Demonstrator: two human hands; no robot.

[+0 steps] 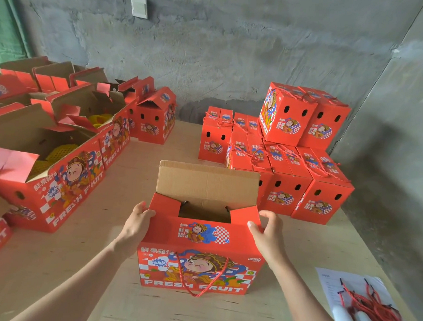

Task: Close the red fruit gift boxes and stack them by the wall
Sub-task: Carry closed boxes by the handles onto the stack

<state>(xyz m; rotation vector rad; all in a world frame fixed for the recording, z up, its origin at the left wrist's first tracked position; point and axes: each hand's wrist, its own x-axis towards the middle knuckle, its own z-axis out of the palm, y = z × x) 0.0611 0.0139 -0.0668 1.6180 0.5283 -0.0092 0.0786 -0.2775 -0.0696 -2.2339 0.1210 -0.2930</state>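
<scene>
Red printed cardboard fruit gift box (199, 257) upright on pale plywood table (80, 263), near front edge, centre. Rear brown flap stands up; top not closed. Left hand (137, 222) grips left top edge, fingers curled over it. Right hand (268, 233) grips right top corner, thumb on front. Closed red boxes stacked (285, 163) by grey wall (234, 52), beyond and to right. Open red boxes (47, 177) at left.

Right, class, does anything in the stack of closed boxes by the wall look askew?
Yes, mildly: the two top boxes sit skewed against the bottom row, leaning left, though the wide lens may exaggerate. Nothing looks spilled or damaged.
</scene>
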